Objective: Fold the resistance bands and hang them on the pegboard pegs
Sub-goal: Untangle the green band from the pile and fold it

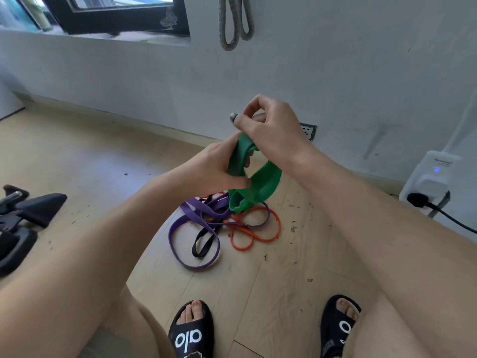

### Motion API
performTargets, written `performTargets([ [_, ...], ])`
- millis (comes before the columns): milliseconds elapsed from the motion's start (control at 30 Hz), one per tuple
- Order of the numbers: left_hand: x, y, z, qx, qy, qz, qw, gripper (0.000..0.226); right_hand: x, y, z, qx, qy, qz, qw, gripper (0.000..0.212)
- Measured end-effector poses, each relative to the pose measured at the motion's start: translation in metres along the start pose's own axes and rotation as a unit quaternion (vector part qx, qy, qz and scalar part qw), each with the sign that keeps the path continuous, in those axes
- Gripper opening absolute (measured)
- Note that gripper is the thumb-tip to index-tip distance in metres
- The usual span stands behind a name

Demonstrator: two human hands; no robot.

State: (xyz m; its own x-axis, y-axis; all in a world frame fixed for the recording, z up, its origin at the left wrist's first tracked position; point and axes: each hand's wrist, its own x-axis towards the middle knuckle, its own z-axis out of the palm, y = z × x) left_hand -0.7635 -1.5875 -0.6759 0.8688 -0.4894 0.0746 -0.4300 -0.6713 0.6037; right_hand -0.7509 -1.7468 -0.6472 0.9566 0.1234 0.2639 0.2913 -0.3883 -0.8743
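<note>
Floor (77, 156): pale wood-look planks, scattered with small dark flecks; meets a white wall (335, 73) along a low skirting; a dark-framed window (116, 19) sits at upper left; a grey looped band (236, 24) hangs down the wall at top centre, its support out of view; a wall socket (307, 131) shows low on the wall behind the hands; a white plug-in unit (431, 177) with a blue light and a black cable stands at right; black equipment parts (23, 218) lie at the left edge; two feet in black slides (192, 332) stand at the bottom.

Left hand (211, 169): forearm reaching up from lower left; fingers and thumb curled round one side of the green band (260, 184), thumb pressed on its lower fold.

Right hand (268, 130): forearm reaching in from the right, wrist bent downward; fingertips pinched together over the top of the green band, holding its upper edge.

Green band: wide, doubled into loose loops, held in the air between both hands, its lowest loop hanging just above the floor pile.

Floor pile: purple band (191, 228), orange band (255, 228) and black band (204, 241) tangled together, directly beneath the hands.
</note>
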Motion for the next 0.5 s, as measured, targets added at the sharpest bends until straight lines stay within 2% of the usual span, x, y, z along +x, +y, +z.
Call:
performTargets([
  [167,0.005,-0.016,0.007,0.022,-0.009,-0.016,1.000,0.033,-0.001,-0.003,-0.012,0.051,-0.003,-0.008,0.999,0.021],
  [233,0.006,-0.019,0.005,0.024,0.012,-0.025,0.999,0.028,-0.005,-0.003,-0.019,0.005,-0.026,-0.015,1.000,0.022],
  [367,0.006,-0.023,-0.005,0.066,0.060,-0.030,0.996,0.028,-0.008,0.002,-0.035,-0.181,-0.051,-0.010,0.982,0.019],
  [500,0.002,-0.015,-0.015,0.051,0.089,-0.010,0.995,0.038,-0.006,0.017,-0.044,-0.196,-0.108,0.062,0.973,0.010],
])
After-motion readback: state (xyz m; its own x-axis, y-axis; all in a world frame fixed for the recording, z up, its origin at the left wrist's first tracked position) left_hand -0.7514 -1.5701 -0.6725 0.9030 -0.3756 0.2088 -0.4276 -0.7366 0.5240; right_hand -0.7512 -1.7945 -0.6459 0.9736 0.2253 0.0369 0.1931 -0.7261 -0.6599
